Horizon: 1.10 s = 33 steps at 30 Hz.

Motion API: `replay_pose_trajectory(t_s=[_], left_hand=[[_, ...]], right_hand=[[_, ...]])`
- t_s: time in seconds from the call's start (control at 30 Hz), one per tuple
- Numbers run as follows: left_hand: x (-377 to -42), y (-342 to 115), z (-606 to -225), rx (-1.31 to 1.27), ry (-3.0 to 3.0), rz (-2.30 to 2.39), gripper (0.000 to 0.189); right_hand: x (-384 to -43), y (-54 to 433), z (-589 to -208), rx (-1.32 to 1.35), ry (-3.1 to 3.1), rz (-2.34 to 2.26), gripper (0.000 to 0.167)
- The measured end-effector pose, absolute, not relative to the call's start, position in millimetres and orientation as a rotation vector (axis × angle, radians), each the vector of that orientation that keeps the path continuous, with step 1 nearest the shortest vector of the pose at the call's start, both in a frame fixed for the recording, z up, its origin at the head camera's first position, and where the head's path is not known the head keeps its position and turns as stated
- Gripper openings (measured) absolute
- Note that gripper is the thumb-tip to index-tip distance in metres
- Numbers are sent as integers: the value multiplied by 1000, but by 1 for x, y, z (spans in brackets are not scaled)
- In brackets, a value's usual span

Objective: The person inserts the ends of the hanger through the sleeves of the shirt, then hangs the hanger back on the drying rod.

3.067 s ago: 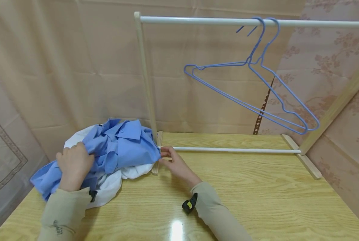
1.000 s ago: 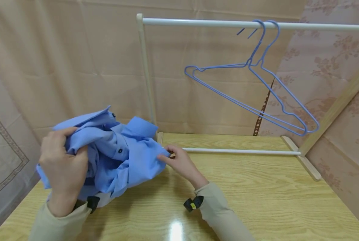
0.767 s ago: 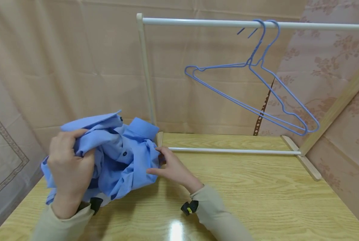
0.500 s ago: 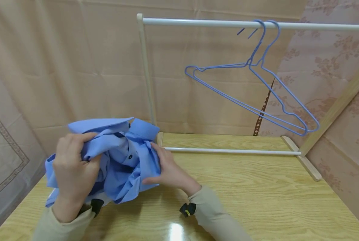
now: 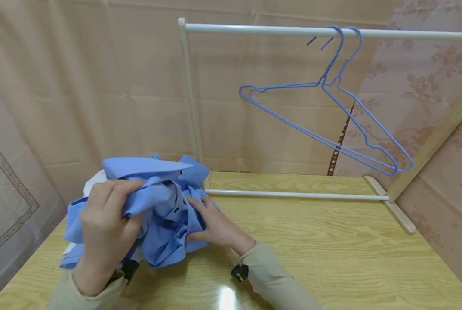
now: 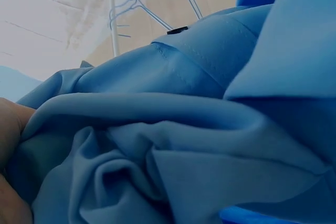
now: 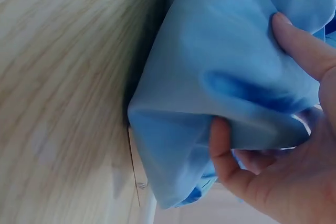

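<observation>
At lower left, the left hand [image 5: 109,221] grips the blue shirt [image 5: 163,243], the right hand [image 5: 218,230] spread against it. I judge it light, limp, best held by its top flap [image 5: 138,166]

Blue shirt [image 5: 165,247] partly hid white cloth [image 5: 94,181]. Left wrist view's edge cut off left hand [image 5: 109,228]; head view's edges cut off rail [image 5: 254,29] and person's 2 sleeves [image 5: 273,273].
</observation>
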<state>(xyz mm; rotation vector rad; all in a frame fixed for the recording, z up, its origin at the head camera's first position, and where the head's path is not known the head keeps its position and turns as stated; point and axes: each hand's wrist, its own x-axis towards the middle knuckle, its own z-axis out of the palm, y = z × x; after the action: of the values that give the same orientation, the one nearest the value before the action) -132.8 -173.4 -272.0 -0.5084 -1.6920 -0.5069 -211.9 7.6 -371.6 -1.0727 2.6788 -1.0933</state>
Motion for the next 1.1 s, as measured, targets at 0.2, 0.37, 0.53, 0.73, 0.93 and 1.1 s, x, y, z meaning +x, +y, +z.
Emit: replay_pose_trajectory(t_s=[0.2,0.37,0.53,0.73,0.93,1.1], left_hand=[[-128,-170,-272,-563,-1695,-491,17],[-125,-168,-272,-584,-1714,-480,21],[-125,-166,-272,-596,-1705,-496,22],[-125,-167,-272,-596,-1691,-525,19],[-127,-165,-271,-581,-1642,-563,16],[-128,-163,-269,-554,-1590,-585,14]], right_hand=[[-211,4,-373,-1189,2742,-986,100],[-210,2,-373,-1271,2810,-862,68],[-210,4,-370,-1306,2875,-805,44],[-213,15,-361,-1310,2898,-788,23],[-215,29,-355,-1244,2909,-908,22],[-217,41,-352,-1290,2967,-984,22]])
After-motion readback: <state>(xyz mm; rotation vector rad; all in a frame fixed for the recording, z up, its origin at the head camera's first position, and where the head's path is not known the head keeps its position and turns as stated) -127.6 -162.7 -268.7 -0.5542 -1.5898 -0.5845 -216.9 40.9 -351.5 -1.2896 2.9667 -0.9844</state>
